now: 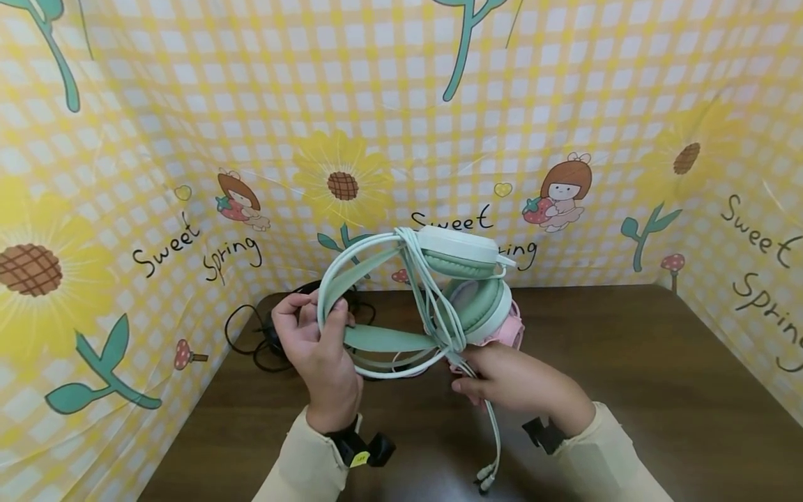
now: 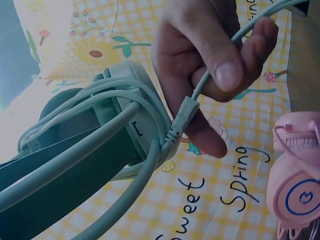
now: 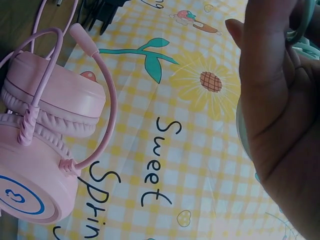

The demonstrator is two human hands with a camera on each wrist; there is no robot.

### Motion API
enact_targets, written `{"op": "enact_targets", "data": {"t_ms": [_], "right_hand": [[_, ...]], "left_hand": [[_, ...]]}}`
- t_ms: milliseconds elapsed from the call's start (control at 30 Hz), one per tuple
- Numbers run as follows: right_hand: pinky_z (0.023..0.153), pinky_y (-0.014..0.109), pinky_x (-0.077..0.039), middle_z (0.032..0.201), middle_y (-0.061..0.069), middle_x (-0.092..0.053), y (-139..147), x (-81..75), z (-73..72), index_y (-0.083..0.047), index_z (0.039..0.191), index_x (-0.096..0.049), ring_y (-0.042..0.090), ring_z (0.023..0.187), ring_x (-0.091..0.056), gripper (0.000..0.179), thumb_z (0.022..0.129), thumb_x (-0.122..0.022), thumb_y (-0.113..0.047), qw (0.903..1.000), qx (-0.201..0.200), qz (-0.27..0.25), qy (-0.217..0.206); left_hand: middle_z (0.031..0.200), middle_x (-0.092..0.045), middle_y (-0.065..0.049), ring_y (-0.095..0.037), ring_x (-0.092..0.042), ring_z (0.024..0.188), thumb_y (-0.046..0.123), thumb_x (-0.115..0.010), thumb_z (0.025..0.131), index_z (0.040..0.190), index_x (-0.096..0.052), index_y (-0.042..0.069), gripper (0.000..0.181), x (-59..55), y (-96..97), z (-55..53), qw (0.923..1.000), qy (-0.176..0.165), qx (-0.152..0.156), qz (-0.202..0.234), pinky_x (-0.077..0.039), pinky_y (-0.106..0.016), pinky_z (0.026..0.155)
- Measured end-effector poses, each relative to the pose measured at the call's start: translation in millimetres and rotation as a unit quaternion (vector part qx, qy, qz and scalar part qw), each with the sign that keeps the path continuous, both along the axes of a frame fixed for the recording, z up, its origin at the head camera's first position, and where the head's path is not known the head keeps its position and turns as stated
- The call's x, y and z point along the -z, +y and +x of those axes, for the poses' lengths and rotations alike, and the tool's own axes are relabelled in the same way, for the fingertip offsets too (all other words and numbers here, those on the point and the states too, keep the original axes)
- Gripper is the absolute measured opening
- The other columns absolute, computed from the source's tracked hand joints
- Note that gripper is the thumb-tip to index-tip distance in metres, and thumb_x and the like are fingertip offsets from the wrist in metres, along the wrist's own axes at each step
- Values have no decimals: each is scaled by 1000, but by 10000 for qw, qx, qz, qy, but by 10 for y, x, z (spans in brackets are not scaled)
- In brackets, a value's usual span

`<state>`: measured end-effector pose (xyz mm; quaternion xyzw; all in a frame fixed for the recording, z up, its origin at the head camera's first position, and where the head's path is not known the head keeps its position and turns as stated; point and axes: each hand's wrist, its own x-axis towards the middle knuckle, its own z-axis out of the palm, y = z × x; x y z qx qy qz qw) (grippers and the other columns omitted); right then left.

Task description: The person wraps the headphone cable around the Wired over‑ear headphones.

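Pale green-and-white headphones [image 1: 461, 251] are held up off the table, their ear cups to the right. My left hand [image 1: 316, 348] grips the headband [image 1: 376, 340] at its left end, the thumb on the inside of the band. A light green cable [image 1: 433, 300] is wound several times round the side near the ear cups. My right hand [image 1: 521, 380] holds the cable's loose end below the cups; in the left wrist view the cable [image 2: 200, 85] runs between its thumb and fingers. Two plugs [image 1: 486, 477] dangle beneath that hand.
A pink headset [image 3: 55, 95] with a microphone boom rests on the brown table [image 1: 596, 335], partly hidden behind the green one in the head view. Black cables [image 1: 254, 352] lie at the back left, beside a black plug adapter [image 3: 105, 15]. Patterned cloth walls [image 1: 401, 125] surround the table.
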<state>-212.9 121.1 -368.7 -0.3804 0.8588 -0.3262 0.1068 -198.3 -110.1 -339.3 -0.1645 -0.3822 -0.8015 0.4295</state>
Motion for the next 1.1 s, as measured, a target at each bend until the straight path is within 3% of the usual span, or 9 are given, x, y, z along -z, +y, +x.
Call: {"op": "enact_targets", "data": {"t_ms": [133,300,367,500,733,867,1000,1100], "right_hand": [[55,25,-49,63,-13,-57,4,-8,-9,-17,86,-56,3,58,-57,12,95,-64,-19,9999,-1,21,104],[53,24,-47,61,-13,-56,9,-19,-11,-17,88,-56,0,54,-55,10,94,-65,-17,9996,-27,94,272],[52,24,-46,60,-13,-56,9,-26,-9,-17,89,-56,0,52,-55,10,93,-64,-14,9995,-54,126,290],[50,23,-44,60,-15,-53,11,-44,-14,-16,93,-55,-1,51,-51,11,92,-65,-12,9986,-88,229,477],[49,21,-35,60,-17,-40,30,-98,-10,-16,94,-55,-1,53,-39,11,91,-65,-14,9949,-99,442,899],[52,22,-38,63,-17,-42,51,-129,7,-16,101,-60,-1,56,-41,9,92,-62,-15,9944,-151,410,963],[54,23,-42,64,-17,-46,88,-141,44,-13,118,-63,-1,56,-44,24,94,-60,-15,9961,-100,280,826],[54,23,-43,65,-17,-48,104,-137,64,-14,123,-62,-2,54,-45,29,94,-60,-14,9967,-77,169,791]], "left_hand": [[101,-56,-18,-19,-53,70,-14,-63,81,104,-41,0,34,-1,-13,-13,9996,230,-129,-55,-47,-27,60],[103,-56,-22,-26,-58,82,-15,-66,78,104,-41,-3,38,0,-29,-17,9978,367,-519,-198,-51,-29,70],[104,-54,-23,-30,-58,90,-15,-66,77,105,-41,-4,39,2,-37,-16,9963,394,-688,-322,-52,-31,76],[107,-53,-25,-32,-58,91,-14,-67,77,104,-41,-6,38,14,-56,-18,9909,459,-1040,-726,-52,-32,77],[110,-56,-24,-30,-59,89,-6,-70,78,99,-36,-16,41,67,-96,-37,9630,656,-1851,-1845,-50,-31,75],[110,-58,-23,-28,-59,90,-8,-71,76,99,-39,-16,40,97,-118,-58,9489,685,-2023,-2324,-49,-31,77],[112,-61,-21,-25,-59,87,-4,-72,75,98,-45,-12,36,123,-135,-69,9321,514,-2155,-2867,-48,-29,75],[112,-62,-19,-25,-60,85,-2,-72,75,98,-46,-10,35,132,-145,-66,9243,374,-2177,-3112,-47,-28,74]]}}
